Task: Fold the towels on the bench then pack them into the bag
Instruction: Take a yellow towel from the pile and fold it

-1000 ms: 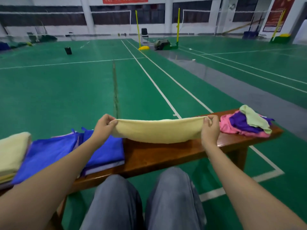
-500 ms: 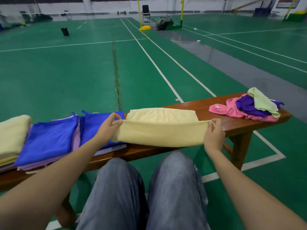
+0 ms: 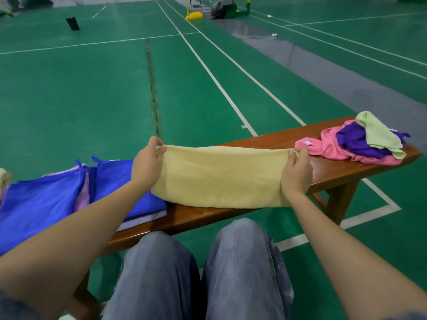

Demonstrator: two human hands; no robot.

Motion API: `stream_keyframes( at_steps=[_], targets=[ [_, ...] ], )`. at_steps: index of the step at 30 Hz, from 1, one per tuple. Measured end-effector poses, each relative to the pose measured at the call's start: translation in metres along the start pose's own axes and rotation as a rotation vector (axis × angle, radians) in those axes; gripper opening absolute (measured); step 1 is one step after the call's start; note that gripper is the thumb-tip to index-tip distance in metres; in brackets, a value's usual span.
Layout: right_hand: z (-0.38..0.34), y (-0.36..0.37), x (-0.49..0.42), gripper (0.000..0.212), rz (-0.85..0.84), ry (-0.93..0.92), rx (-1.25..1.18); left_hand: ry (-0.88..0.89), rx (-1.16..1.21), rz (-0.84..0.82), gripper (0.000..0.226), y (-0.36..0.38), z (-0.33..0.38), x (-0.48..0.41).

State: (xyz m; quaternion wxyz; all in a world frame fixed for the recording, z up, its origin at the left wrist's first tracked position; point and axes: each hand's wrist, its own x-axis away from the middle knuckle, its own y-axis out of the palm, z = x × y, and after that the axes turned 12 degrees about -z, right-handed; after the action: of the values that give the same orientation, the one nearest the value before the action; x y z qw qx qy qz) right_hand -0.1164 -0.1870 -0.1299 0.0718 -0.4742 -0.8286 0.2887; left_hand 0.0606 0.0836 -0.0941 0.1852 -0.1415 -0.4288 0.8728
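A pale yellow towel (image 3: 221, 179) lies stretched across the middle of the wooden bench (image 3: 335, 167), folded lengthwise. My left hand (image 3: 147, 162) pinches its far left corner and my right hand (image 3: 297, 167) pinches its far right corner, both at the bench's far edge. A blue bag (image 3: 46, 199) with a lilac layer lies flat on the bench to the left, partly under my left forearm. At the bench's right end sits a loose heap of towels: pink (image 3: 328, 148), purple (image 3: 355, 142) and light green (image 3: 379, 135).
A sliver of a folded pale towel (image 3: 3, 179) shows at the far left edge. My knees in grey jeans (image 3: 196, 269) are in front of the bench. Green court floor (image 3: 92, 88) spreads beyond, with a dark bin (image 3: 72, 23) and a net post base (image 3: 194, 15) far off.
My hands carried the towel's near edge forward to the bench's far edge, closing the fold. The view tilted downward.
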Motion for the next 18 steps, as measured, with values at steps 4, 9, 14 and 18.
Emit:
stream_keyframes(
  at_steps=[4,9,14,18],
  targets=[
    [0.001,0.016,-0.022,0.018,0.009,0.033,0.039,-0.014,-0.117,0.026,0.018,0.008,0.004,-0.029],
    [0.005,0.031,-0.048,0.020,0.004,0.076,0.109,-0.018,-0.284,0.008,0.017,0.025,0.000,-0.065],
    [0.013,0.047,-0.065,0.020,-0.026,0.095,0.268,-0.020,-0.383,-0.056,0.017,0.047,-0.015,-0.087],
    [0.025,0.059,-0.070,0.020,-0.048,0.088,0.406,-0.048,-0.425,-0.088,0.014,0.065,-0.023,-0.095]
  ],
)
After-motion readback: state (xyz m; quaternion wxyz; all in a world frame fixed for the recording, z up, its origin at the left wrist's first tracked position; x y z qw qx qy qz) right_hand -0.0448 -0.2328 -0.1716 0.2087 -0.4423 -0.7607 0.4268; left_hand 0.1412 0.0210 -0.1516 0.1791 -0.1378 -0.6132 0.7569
